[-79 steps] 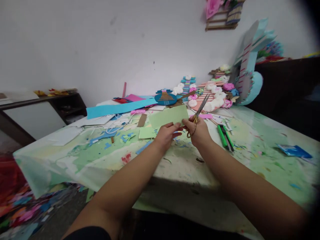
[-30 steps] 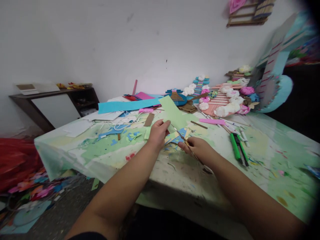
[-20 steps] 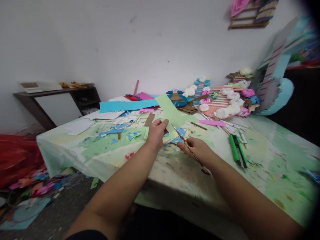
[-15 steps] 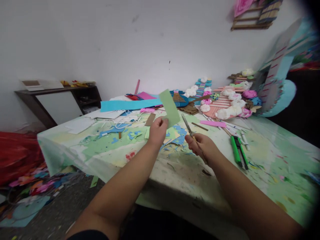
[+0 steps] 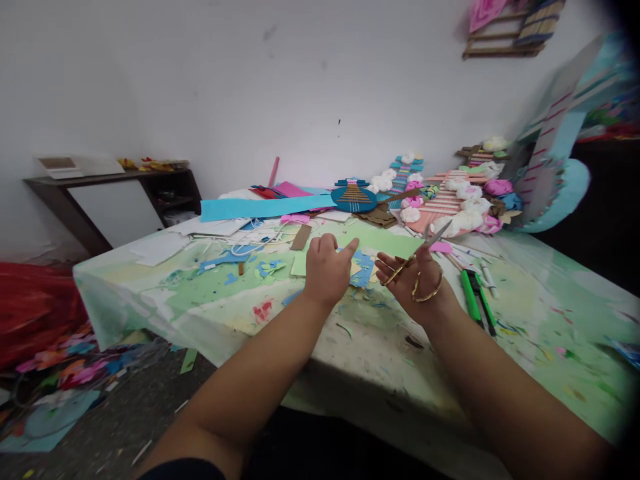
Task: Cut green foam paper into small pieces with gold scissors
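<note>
My left hand [image 5: 329, 268] hovers over the paper scraps at mid-table, fingers loosely curled and the thumb stretched away from them; I see nothing held in it. Just beyond it a light green paper strip [image 5: 385, 241] lies flat on the table. Palm up, my right hand [image 5: 417, 287] carries a pair of scissors [image 5: 419, 263] with gold handles. One handle loop hangs around the thumb and the other lies at the fingers, while the blades point up and to the right. Blue paper scraps [image 5: 363, 270] lie between the hands.
A green utility knife [image 5: 477, 300] lies right of my right hand, with markers [image 5: 489, 279] behind it. A long blue strip [image 5: 265, 208], a dark blue lute-shaped craft [image 5: 354, 197] and cloud-like paper crafts [image 5: 460, 200] stand along the back. A brown paper piece [image 5: 301, 237] lies left.
The green strip, held up in my left hand before, now lies on the table. My right hand has turned palm up, and its scissors have swung to point rightward.
</note>
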`<move>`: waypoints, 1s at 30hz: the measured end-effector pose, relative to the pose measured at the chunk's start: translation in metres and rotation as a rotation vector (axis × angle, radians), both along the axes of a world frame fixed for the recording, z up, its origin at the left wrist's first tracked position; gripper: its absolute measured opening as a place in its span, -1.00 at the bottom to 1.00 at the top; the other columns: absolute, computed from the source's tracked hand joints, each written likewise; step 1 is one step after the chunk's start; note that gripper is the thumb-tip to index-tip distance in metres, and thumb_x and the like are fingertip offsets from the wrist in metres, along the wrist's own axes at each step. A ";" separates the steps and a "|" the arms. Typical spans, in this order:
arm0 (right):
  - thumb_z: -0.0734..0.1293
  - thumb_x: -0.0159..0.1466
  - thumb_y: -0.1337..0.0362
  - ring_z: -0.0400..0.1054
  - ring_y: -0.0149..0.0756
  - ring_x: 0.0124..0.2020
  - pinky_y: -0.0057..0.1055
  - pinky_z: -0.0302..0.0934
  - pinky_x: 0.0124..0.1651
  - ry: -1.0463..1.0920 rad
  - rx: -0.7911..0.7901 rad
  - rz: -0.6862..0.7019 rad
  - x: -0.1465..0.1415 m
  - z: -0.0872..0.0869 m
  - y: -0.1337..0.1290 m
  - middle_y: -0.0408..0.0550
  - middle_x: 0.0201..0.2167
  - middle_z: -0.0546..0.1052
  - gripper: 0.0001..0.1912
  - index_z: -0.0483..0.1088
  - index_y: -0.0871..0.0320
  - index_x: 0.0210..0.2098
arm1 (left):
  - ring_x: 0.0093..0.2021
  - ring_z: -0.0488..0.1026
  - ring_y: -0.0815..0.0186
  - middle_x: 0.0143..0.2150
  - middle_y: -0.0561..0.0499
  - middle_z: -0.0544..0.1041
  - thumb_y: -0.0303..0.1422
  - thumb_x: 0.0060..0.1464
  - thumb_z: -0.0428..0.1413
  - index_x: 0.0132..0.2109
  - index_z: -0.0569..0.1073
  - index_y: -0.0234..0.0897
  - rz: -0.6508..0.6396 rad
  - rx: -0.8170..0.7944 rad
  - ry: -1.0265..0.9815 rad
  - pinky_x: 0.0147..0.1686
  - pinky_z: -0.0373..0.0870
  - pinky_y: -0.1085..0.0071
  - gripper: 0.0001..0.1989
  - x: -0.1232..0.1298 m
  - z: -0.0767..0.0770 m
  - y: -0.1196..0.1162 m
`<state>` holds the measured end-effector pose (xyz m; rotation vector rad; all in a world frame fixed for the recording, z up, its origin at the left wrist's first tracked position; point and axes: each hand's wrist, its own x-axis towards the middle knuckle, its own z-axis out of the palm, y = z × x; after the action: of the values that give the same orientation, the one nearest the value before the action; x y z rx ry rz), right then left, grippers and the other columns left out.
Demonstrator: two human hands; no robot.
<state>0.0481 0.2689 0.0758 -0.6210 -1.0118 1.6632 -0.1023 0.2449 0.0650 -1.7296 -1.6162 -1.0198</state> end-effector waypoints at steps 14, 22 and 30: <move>0.31 -0.18 0.42 0.15 -0.54 -0.65 -0.51 0.11 -0.55 0.026 0.176 -0.304 0.002 -0.002 0.003 -0.30 -0.67 0.21 -0.79 0.14 0.17 -0.61 | -0.40 0.22 0.40 -0.38 0.01 0.25 -0.32 -0.08 -0.08 -0.13 0.33 -0.19 -0.466 -0.214 -1.074 -0.34 0.19 0.38 -0.69 -0.001 0.010 0.007; 0.32 -0.15 0.31 0.17 -0.54 -0.64 -0.52 0.07 -0.56 -0.303 0.156 -0.237 -0.004 -0.006 -0.004 -0.28 -0.63 0.24 -0.77 0.17 0.17 -0.52 | -0.45 0.34 0.44 -0.45 0.02 0.39 -0.30 -0.21 0.09 -0.44 0.30 -0.35 -0.960 -0.440 -1.667 -0.45 0.27 0.45 -0.80 0.002 0.009 0.007; 0.21 -0.04 0.02 0.15 -0.48 -0.61 -0.49 0.04 -0.56 -0.788 0.362 -0.427 0.010 -0.002 0.003 -0.18 -0.63 0.30 -0.68 0.22 0.17 -0.53 | -0.59 0.29 0.51 -0.55 0.04 0.39 -0.29 -0.24 0.09 -0.52 0.29 -0.37 -0.655 -0.264 -1.572 -0.57 0.24 0.54 -0.80 -0.004 0.007 0.011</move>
<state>0.0583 0.2717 0.0735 -1.1859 -1.5533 0.8161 -0.1064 0.2564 0.0723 -1.6023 -1.9581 -3.1091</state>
